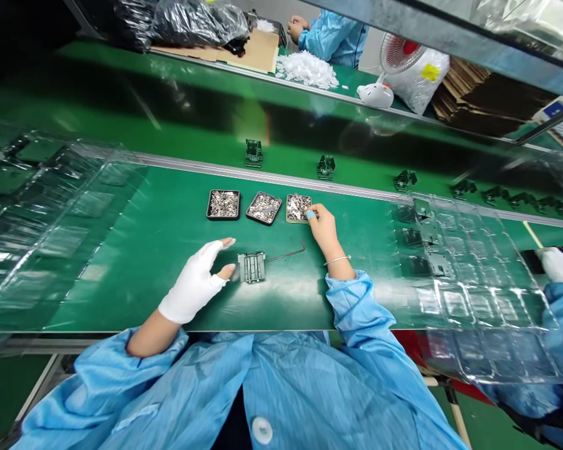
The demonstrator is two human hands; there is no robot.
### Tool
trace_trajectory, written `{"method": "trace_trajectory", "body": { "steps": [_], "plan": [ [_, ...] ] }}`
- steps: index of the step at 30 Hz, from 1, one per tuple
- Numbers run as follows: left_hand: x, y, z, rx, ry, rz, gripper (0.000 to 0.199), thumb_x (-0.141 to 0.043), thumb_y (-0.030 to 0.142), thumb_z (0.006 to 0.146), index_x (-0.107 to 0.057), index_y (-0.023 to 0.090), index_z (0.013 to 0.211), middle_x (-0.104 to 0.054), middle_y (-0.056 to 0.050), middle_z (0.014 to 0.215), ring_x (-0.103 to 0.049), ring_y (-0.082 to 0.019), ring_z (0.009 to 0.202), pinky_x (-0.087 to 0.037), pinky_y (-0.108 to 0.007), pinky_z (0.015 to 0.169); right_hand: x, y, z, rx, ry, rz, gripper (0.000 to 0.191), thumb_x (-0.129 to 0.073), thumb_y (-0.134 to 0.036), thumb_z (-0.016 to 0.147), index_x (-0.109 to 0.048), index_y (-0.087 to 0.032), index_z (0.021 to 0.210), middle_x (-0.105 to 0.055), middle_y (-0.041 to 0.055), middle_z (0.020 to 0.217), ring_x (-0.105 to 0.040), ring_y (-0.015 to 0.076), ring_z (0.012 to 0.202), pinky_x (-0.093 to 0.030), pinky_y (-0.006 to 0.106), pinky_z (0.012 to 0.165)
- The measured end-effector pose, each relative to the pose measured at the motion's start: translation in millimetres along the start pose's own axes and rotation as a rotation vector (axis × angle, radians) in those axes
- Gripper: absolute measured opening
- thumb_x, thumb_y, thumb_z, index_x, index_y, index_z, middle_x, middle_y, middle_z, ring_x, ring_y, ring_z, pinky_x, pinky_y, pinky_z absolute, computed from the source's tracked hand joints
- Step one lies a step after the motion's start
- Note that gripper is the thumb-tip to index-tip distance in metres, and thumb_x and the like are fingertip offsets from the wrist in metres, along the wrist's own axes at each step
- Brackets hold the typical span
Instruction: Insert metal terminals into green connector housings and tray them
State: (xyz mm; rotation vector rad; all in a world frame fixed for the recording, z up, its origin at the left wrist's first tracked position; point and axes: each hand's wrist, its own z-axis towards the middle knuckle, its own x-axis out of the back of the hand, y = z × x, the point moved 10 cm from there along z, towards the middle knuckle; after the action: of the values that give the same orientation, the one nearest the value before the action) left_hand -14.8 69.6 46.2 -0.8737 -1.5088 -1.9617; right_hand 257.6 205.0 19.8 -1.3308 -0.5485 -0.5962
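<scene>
My left hand point(194, 281), in a white glove with bare fingertips, is open on the left of a small dark green and metal assembly point(252, 267), thumb and forefinger apart. The assembly lies on the green work surface point(169, 212), and a thin L-shaped hex key point(288, 254) rests at its right side. My right hand point(323, 226), with a blue fingertip cover, reaches to the right edge of a small tray of shiny metal pieces point(298, 207). Its fingers are pinched together there; whatever they hold is too small to make out.
Two more black trays of small metal parts point(224, 204) point(263, 208) sit to the left. Several similar assemblies point(326, 167) stand along the strip behind. Clear plastic blister trays point(473, 269) point(42, 219) lie on both sides. At right is a co-worker's gloved hand point(562, 265).
</scene>
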Motion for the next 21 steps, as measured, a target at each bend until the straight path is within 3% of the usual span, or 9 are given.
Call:
{"method": "trace_trajectory", "body": {
  "steps": [5, 9, 21],
  "plan": [
    [-9.6, 11.9, 8.5, -0.008, -0.043, -0.002, 0.043, -0.046, 0.044, 0.089, -0.056, 0.018, 0.121, -0.063, -0.011, 0.124, -0.059, -0.027, 0.118, -0.047, -0.044, 0.104, -13.5, -22.7, 5.7, 0.069, -0.057, -0.238, 0.027, -0.042, -0.016, 0.087, -0.064, -0.017, 0.103, -0.065, 0.0118, 0.11, -0.056, 0.0245, 0.103, -0.042, 0.037, 0.092],
    [-12.1, 15.7, 10.0, -0.022, -0.045, 0.011, 0.042, -0.046, 0.043, 0.088, -0.058, 0.017, 0.12, -0.064, -0.011, 0.122, -0.06, -0.027, 0.116, -0.047, -0.044, 0.103, -24.6, -25.9, 8.8, 0.037, -0.107, -0.431, 0.028, -0.042, -0.012, 0.087, -0.065, -0.016, 0.103, -0.064, 0.0151, 0.109, -0.056, 0.0283, 0.102, -0.041, 0.04, 0.091],
    [-3.2, 16.8, 14.5, -0.016, -0.03, 0.004, 0.04, -0.045, 0.045, 0.089, -0.06, 0.019, 0.115, -0.067, -0.009, 0.118, -0.062, -0.025, 0.111, -0.051, -0.039, 0.099, -3.5, -20.9, 5.0, 0.054, 0.017, -0.189, 0.034, -0.035, -0.006, 0.087, -0.061, -0.015, 0.106, -0.064, 0.0121, 0.108, -0.057, 0.0226, 0.104, -0.041, 0.033, 0.094]
  ]
}}
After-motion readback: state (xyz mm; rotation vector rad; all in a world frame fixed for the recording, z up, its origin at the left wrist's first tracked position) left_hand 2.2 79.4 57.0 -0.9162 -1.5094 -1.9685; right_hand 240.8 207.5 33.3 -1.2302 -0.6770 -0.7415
